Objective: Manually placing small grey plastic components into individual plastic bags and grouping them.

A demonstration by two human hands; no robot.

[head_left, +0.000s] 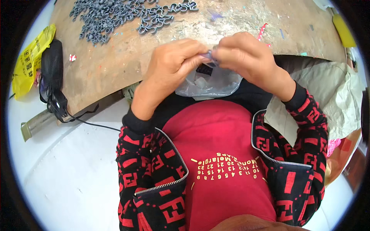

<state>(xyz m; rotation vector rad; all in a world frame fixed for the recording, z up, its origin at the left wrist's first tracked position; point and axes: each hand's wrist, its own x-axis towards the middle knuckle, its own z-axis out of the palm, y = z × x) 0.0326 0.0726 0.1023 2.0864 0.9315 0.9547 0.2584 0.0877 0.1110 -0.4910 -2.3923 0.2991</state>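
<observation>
My left hand (171,63) and my right hand (248,57) meet over the near edge of the table. Both are closed, fingertips pinching a small purplish piece (209,56) between them. The fingers cover most of it, so its kind does not show. Below the hands, a clear plastic bag (227,85) rests open at my lap, with a dark piece (204,69) and a pale scrap inside. Beyond my left hand, a heap of dark grey curved plastic clips (115,17) spreads over the far left of the table.
The worn wooden table (111,69) has a curved near edge. A purple scrap (215,15) and a red dotted strip (262,31) lie on it. At left hang a yellow bag (32,61) and a black mesh pouch (51,65) near a cord. Beige cloth (320,96) drapes at right.
</observation>
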